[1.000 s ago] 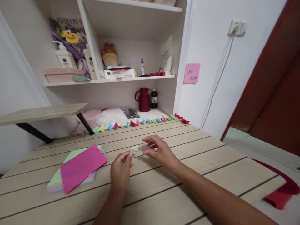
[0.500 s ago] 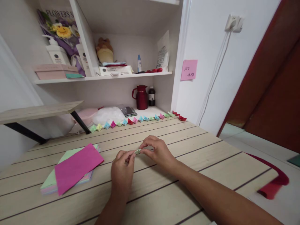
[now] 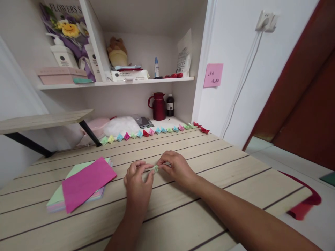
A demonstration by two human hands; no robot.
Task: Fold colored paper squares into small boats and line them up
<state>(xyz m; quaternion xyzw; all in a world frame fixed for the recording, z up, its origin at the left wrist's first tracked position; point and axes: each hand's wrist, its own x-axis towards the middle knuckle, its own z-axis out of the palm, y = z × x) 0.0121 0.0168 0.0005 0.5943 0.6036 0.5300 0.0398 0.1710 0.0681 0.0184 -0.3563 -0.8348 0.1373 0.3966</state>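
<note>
Between my two hands, above the middle of the table, is a small pale green folded paper (image 3: pixel 156 169). My right hand (image 3: pixel 178 169) pinches its right side between thumb and fingertips. From the left, the thumb and index fingertip of my left hand (image 3: pixel 138 181) hold its other side, with a gap between those two fingers further back. The paper's exact folds are too small to make out. To the left of my hands lies a stack of coloured paper sheets (image 3: pixel 56 198), with a magenta sheet (image 3: pixel 89 183) askew on top.
A row of small folded paper boats (image 3: pixel 146 133) in several colours runs along the table's back edge. Behind it stand a dark red jug (image 3: pixel 158 107) and a brown bottle (image 3: pixel 170 105). A raised wooden shelf (image 3: pixel 44 120) on black legs is at left.
My left thumb and index finger have spread a little, and more of the folded paper shows between my hands. The view has shifted slightly.
</note>
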